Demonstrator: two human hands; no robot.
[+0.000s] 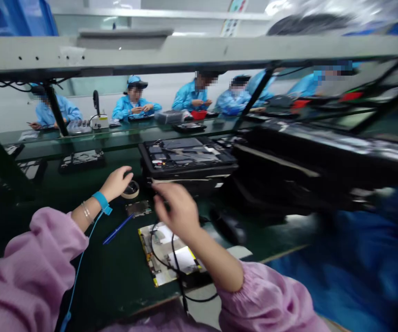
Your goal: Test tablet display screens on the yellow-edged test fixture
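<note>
My left hand [116, 182], with a blue wrist strap [102, 203] and its cord, is held just beside a roll of tape [130, 190]. Its fingers are apart and nothing shows in them. My right hand [180, 210], a little blurred, hovers in front of a stack of black trays [188, 173] holding device parts. Its thumb and fingers are parted, with no object visible between them. Below it lies a flat panel with yellow edges [164, 272], crossed by a black cable [175, 258]. A small dark plate [138, 209] and a blue pen [118, 229] lie between my hands.
More trays of parts [81, 159] sit at the back left. A large black stack [275, 170] fills the right side, and a black computer mouse [228, 226] lies before it. A shelf beam [185, 50] runs overhead. Several people in blue work at the far bench [129, 127].
</note>
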